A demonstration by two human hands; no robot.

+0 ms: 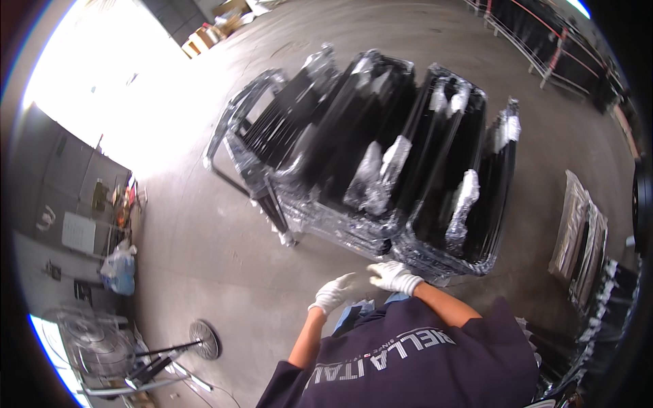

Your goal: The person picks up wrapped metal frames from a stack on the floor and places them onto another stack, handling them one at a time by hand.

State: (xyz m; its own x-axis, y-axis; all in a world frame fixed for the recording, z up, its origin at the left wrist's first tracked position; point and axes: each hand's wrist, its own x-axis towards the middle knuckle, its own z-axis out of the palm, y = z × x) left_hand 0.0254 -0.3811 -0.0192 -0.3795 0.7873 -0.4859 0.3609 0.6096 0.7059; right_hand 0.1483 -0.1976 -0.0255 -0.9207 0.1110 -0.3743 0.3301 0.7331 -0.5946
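Note:
My left hand (333,293), in a white knit glove, is held in front of my body with its fingers stretched toward the right. Close beside it, my right hand (395,277) wears a matching glove, and its fingers point left. Neither shows a clear object in its grasp. Just beyond my right hand stands a trolley load of black flat frames (367,115), upright in several rows. Clear plastic film (326,221) wraps the lower side, with crumpled film on the frames' ends. A grey metal trolley handle (228,122) rises at the load's left end.
A floor fan (92,347) with a round base stands at the lower left. Plastic-wrapped long pieces (578,234) lie on the floor at right. Metal racks (544,58) line the far right, and cardboard boxes (201,41) sit near the bright doorway (102,75).

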